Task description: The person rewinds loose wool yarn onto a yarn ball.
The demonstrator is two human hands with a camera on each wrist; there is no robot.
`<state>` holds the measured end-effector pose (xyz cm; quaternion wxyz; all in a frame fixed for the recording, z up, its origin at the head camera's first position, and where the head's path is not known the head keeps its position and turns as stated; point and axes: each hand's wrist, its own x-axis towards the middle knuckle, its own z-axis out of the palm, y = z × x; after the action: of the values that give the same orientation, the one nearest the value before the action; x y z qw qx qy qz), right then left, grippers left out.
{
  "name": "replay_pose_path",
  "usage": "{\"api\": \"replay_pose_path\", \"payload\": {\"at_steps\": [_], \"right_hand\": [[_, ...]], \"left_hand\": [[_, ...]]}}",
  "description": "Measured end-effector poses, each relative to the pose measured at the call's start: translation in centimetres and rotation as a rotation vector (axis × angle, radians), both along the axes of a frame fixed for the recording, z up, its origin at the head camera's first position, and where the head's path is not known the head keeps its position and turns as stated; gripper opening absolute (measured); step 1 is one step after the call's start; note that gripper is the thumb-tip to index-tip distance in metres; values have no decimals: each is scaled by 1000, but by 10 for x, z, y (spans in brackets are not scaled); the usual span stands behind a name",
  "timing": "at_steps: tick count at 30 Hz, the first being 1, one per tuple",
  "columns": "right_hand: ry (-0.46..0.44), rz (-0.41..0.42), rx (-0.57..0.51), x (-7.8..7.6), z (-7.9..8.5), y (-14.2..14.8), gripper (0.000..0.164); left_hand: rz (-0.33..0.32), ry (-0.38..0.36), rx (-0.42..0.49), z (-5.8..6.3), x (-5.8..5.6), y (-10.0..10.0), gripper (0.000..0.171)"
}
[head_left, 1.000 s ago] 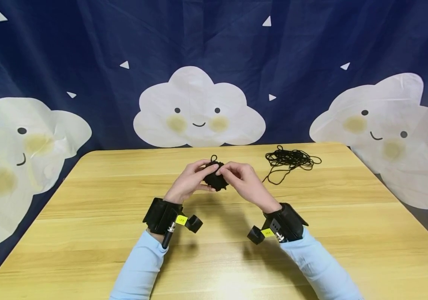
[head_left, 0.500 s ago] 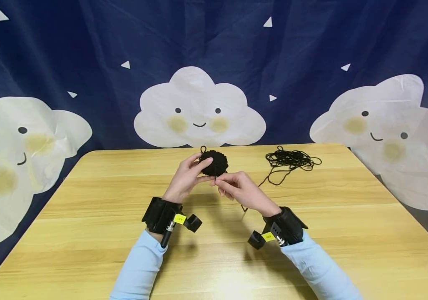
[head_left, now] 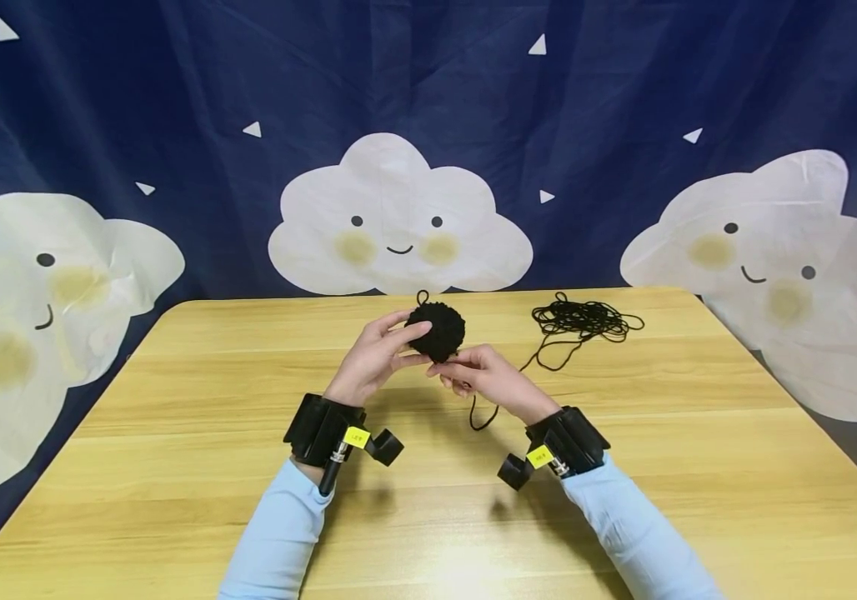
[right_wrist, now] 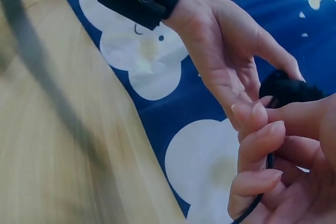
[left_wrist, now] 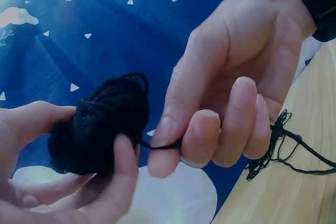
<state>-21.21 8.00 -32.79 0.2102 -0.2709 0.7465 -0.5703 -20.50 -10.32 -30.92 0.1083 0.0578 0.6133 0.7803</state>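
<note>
A ball of black yarn (head_left: 443,331) is held above the table by my left hand (head_left: 376,354), thumb on its near face and fingers around its side. One small loop stands up from its top. Close below the ball, my right hand (head_left: 487,377) pinches the yarn strand (left_wrist: 160,146) between thumb and forefinger. In the left wrist view the strand runs straight from the ball into those fingers. From the right hand the tail (head_left: 483,427) hangs down in a curve, then leads off to the right behind the hand.
A loose tangle of black yarn (head_left: 586,319) lies on the wooden table (head_left: 173,467) at the back right, joined to the strand. Behind the table hangs a dark blue curtain (head_left: 211,83) with white clouds. Each wrist wears a black camera band (head_left: 567,440).
My right hand has come down from the ball's face to below it, drawing the strand along. The ball is turned and raised slightly, and the tail now hangs beneath the right hand.
</note>
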Motion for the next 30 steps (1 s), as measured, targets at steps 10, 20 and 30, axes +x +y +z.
{"api": "replay_pose_path", "payload": {"at_steps": [10,20,30], "right_hand": [[-193,19,-119,-12,-8,6,22],[-356,-52,-258,-23,-7,11,24],[-218,-215,-134,-25,5,9,29]], "left_hand": [[-74,-4,-40,-1,0,-1,42],[-132,-70,-49,-3,0,2,42],[-153,-54,-94,-4,0,2,43]]}}
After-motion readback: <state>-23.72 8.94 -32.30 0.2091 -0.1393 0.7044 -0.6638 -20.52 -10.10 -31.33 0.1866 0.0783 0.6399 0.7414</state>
